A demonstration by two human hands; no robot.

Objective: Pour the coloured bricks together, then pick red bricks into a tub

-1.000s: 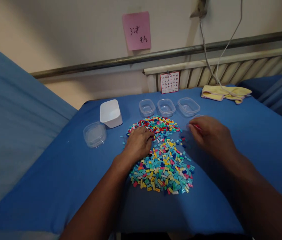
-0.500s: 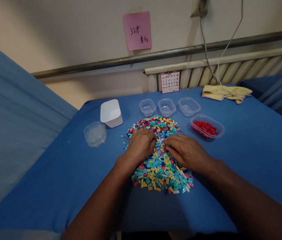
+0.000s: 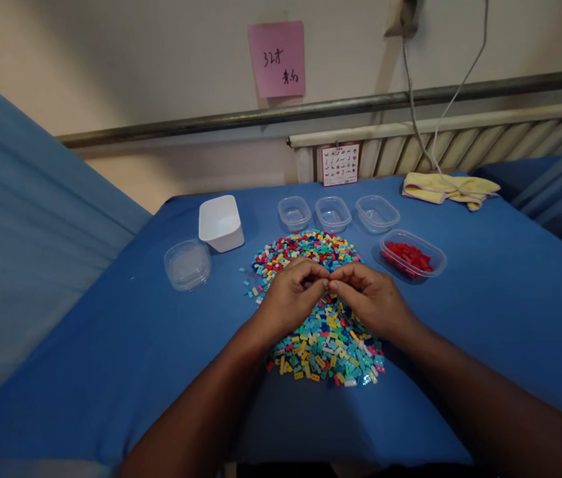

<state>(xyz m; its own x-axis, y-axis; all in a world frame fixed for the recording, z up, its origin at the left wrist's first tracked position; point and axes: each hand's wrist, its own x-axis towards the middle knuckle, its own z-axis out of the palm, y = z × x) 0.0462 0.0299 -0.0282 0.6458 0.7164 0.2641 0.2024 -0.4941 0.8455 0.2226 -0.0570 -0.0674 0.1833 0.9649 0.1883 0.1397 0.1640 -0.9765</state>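
Note:
A heap of small multicoloured toy bricks (image 3: 328, 338) spreads over the blue-covered table. Above its middle, my left hand (image 3: 293, 292) and my right hand (image 3: 373, 295) meet, fingertips touching and both closed in a pinch. A sliver of a small red toy brick (image 3: 329, 279) shows between the fingertips; most of it is hidden by the fingers. Right of the heap stands a clear plastic tub (image 3: 438, 263) holding red bricks (image 3: 409, 256).
Three clear tubs stand in a row behind the heap: left (image 3: 294, 211), middle (image 3: 333, 212) and right (image 3: 377, 211). At left are a white bin (image 3: 221, 226) and stacked clear plastic pieces (image 3: 188, 267). A yellow cloth (image 3: 447, 188) lies at the back right, below hanging cables (image 3: 413, 113).
Both hands have lifted from the bricks and come together, left moving right and right moving slightly left. Their fingertips now touch around a small red brick.

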